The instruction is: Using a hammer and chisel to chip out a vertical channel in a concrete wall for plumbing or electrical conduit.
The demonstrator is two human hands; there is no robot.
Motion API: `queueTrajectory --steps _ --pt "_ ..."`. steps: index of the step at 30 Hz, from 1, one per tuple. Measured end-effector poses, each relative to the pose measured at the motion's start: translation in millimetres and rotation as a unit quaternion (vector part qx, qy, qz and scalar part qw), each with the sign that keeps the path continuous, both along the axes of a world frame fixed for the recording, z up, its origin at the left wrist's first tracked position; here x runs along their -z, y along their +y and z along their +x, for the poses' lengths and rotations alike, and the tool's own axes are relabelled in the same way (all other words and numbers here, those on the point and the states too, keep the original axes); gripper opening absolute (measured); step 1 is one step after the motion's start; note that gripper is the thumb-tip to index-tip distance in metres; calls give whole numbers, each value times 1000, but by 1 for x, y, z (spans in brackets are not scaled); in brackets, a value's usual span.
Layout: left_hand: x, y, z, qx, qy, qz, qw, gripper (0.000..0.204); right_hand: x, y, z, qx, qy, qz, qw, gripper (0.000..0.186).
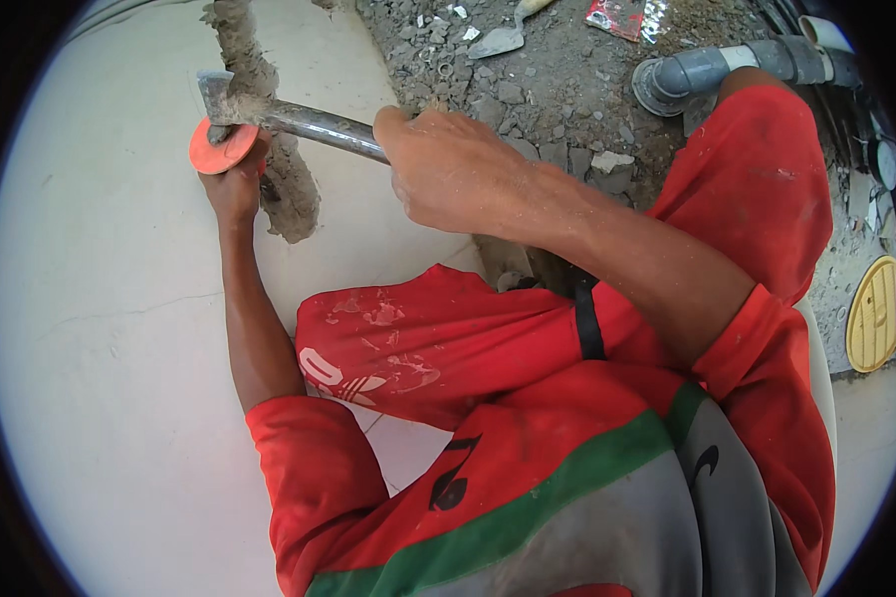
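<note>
My right hand (458, 174) is wrapped round the handle of a hammer (329, 129), which points to the left. The hammer's dusty head is over the struck end of a chisel (219, 132), overlapping it in this view; I cannot tell whether they touch. My left hand (234, 194) grips the chisel below its round orange guard (224, 151), which hides part of the fingers. The chisel's tip is hidden. Beside my left hand, a rough broken groove (294, 194) runs through the white wall surface (119, 269), baring grey-brown material.
Broken rubble (558, 99) covers the ground ahead and to the right, with a trowel (498, 42) and a red packet (617, 18) lying on it. A grey pipe (702, 70) with an elbow stands beyond my right knee (757, 179). Farther right is a yellow oval object (872, 313).
</note>
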State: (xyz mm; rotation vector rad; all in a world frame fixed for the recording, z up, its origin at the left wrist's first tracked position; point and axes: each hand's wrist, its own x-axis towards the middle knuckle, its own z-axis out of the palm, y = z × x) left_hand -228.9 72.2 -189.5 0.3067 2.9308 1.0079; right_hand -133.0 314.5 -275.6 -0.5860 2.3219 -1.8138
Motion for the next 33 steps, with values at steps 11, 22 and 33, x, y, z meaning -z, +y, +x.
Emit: queueTrajectory --steps 11,22,33 --pt "-1 -7 4 -43 18 -18 999 12 -7 -4 4 -5 -48 -33 998 19" --pt "20 30 -2 26 44 -47 998 14 1 19 17 110 -28 -87 990 19" --pt "13 0 -7 -26 -14 -48 998 20 -7 3 9 152 18 -152 977 16"
